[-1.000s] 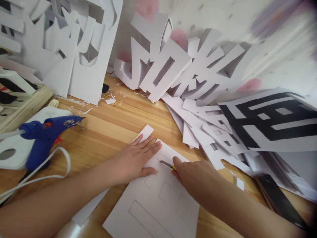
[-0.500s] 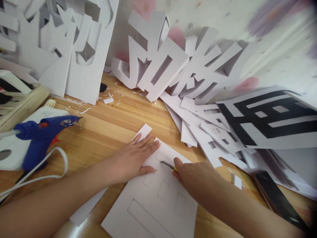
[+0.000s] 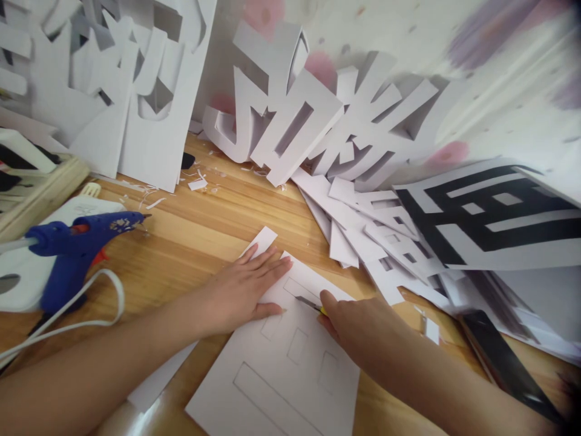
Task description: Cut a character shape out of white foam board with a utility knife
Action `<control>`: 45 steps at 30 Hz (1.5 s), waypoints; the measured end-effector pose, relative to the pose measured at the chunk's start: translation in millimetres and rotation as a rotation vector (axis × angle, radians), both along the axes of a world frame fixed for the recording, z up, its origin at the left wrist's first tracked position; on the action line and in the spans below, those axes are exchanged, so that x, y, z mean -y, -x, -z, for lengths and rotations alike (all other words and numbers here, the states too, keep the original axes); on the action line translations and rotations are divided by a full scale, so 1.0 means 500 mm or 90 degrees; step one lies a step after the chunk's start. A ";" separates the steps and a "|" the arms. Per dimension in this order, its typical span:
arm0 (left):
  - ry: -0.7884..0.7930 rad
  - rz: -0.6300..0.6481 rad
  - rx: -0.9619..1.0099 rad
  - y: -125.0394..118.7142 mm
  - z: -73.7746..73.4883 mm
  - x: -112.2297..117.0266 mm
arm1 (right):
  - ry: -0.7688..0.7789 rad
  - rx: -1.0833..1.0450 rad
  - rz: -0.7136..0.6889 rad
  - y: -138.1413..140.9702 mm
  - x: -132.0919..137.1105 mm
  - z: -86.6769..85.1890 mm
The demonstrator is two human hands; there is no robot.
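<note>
A white foam board marked with several outlined rectangles lies on the wooden table. My left hand rests flat on its upper left part, fingers spread, with the fingertips near the board's far corner. In my right hand is a utility knife with a yellow body, mostly hidden by the fingers. Its blade points left and meets the board along the long rectangle near the top. A narrow white strip sticks out beyond my left fingers, on the board's left side.
A blue glue gun with a white cord stands at the left. Cut white characters lean against the wall behind. White offcuts pile up at the right, beside a black-and-white printed sheet and a dark flat object.
The knife tip has shifted very slightly to the right along the outline. My left hand keeps its place on the board; the whole view has drifted a little.
</note>
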State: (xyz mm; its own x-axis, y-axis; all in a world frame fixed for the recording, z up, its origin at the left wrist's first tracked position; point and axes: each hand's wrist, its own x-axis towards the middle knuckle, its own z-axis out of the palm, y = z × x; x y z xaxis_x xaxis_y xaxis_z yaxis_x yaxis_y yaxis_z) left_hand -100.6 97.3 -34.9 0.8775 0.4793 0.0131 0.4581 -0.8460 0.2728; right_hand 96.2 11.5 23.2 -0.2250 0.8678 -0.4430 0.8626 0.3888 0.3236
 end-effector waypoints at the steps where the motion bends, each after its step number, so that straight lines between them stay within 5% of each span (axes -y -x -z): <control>1: 0.000 0.000 0.002 0.000 0.001 0.000 | 0.003 -0.002 0.003 -0.001 0.000 0.001; 45: -0.001 0.000 -0.006 0.000 0.002 -0.003 | -0.066 0.004 -0.037 -0.056 0.052 0.023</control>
State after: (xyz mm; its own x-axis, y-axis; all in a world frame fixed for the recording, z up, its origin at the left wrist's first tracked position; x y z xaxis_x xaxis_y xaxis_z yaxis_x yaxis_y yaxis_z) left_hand -100.8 98.7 -35.8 0.8779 0.4788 0.0057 0.4600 -0.8465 0.2680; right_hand 124.2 -14.4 11.8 -0.2728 0.8949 -0.3531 0.8374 0.4016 0.3707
